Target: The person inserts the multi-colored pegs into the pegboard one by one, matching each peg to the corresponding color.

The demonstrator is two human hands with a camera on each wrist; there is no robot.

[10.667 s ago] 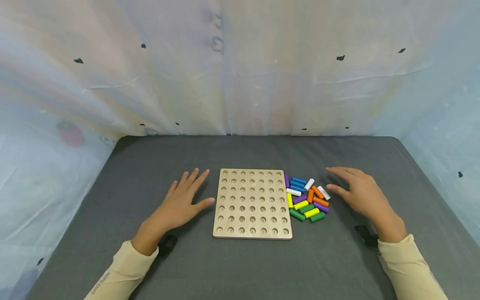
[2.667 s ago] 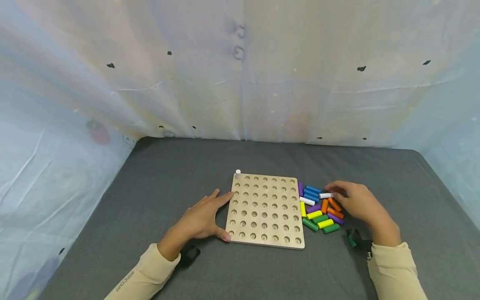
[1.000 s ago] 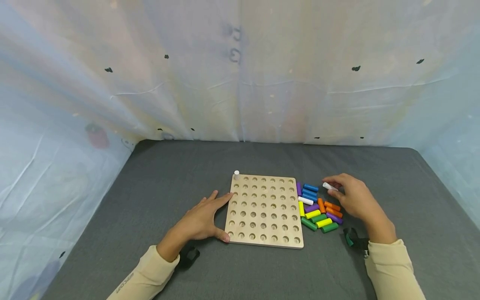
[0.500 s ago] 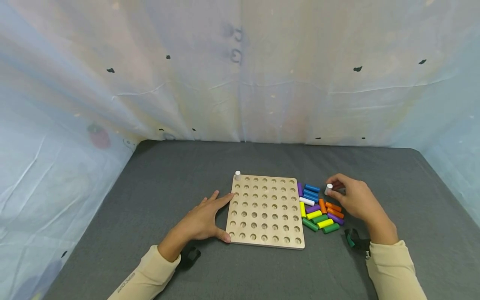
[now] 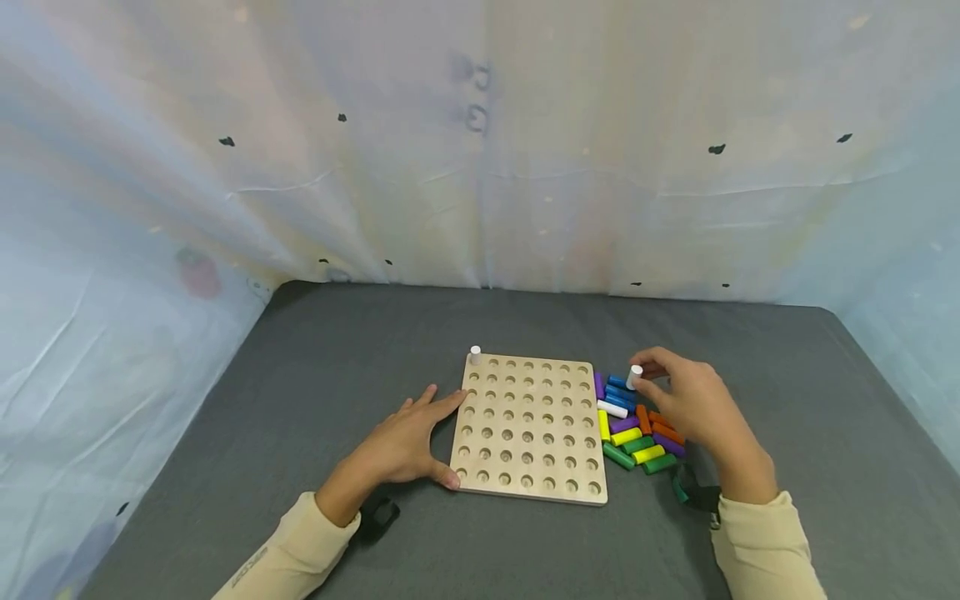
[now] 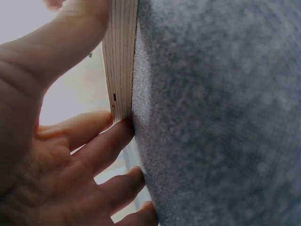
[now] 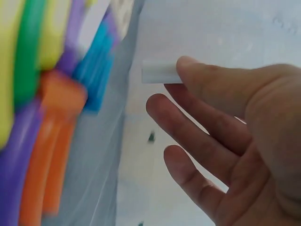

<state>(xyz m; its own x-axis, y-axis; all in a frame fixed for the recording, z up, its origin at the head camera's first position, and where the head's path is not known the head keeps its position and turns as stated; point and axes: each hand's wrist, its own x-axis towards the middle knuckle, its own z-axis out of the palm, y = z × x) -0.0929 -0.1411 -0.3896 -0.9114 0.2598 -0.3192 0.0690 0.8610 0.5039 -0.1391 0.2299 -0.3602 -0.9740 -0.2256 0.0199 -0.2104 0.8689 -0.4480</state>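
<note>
In the head view, my right hand (image 5: pixel 690 402) pinches a white peg (image 5: pixel 635 377) upright between thumb and fingertips, above the blue pegs. The right wrist view shows that white peg (image 7: pixel 160 72) with its other fingers apart from it. My left hand (image 5: pixel 393 442) lies spread along the left side of the wooden pegboard (image 5: pixel 527 427), its thumb at the near-left corner and a fingertip higher up the edge. In the left wrist view, fingertips touch the board's layered edge (image 6: pixel 121 56). Another white peg (image 5: pixel 476 356) stands in the far-left corner hole; the other holes hold no pegs.
Right of the board lies a pile of loose pegs: a white peg (image 5: pixel 612 409), blue pegs (image 5: pixel 620 399), orange pegs (image 5: pixel 643 419), yellow pegs (image 5: pixel 626 437), green pegs (image 5: pixel 618 456) and purple pegs (image 5: pixel 623 425). Grey cloth (image 5: pixel 360 333) covers the table; a pale curtain (image 5: pixel 555 167) hangs behind.
Since the earlier frames, my right hand has lifted a white peg off the pile, turned it upright and moved left. My left hand keeps its place at the board.
</note>
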